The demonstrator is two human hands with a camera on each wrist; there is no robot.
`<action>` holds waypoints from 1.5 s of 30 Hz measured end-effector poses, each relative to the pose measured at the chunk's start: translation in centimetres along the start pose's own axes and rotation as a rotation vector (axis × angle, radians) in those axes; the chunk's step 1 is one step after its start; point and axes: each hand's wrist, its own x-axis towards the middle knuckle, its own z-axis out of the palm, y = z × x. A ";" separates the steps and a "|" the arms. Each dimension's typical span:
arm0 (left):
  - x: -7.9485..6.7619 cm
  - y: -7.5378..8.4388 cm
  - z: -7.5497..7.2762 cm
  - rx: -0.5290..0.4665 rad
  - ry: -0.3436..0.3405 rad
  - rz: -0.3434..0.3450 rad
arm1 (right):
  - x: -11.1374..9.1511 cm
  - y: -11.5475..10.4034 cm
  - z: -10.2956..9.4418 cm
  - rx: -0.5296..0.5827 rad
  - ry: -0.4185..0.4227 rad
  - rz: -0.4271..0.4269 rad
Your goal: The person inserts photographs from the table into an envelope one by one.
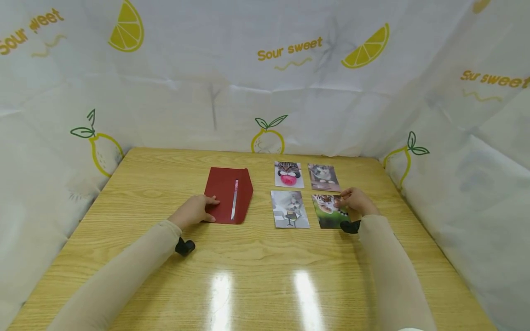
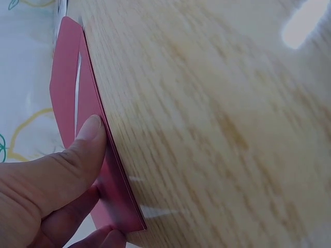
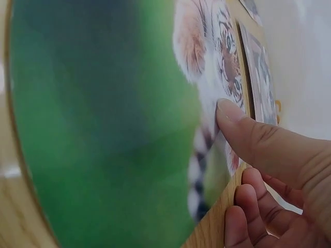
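Observation:
In the head view a red envelope (image 1: 221,188) lies on the table with its pointed flap to the right and a pale strip along it. My left hand (image 1: 194,210) grips its left side, the thumb (image 2: 89,132) on the red paper in the left wrist view. At the right, my right hand (image 1: 355,201) pinches the right edge of a tiger photo card (image 1: 327,219). The thumb presses on its printed face; the other fingers curl by the edge, partly hidden. Three cat cards are near it: one with a pink ball (image 1: 288,180), one grey-white (image 1: 281,202), one behind the tiger (image 1: 323,172).
The wooden table (image 1: 256,271) is bounded at the back and sides by a white curtain (image 1: 186,101) printed with lemons. Bright light reflections show on the near part of the tabletop. A small black device (image 1: 185,247) sits at the left wrist.

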 end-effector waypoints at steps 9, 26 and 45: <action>0.0 -0.1 0.0 0.001 -0.004 -0.002 | 0.2 -0.2 -0.2 -0.002 -0.010 0.013; 0.3 -0.2 0.2 -0.006 0.000 -0.001 | -0.3 -0.2 -0.5 0.072 -0.032 -0.013; 0.5 -0.5 0.1 0.015 0.014 0.035 | -1.0 0.3 0.0 0.157 0.111 -0.074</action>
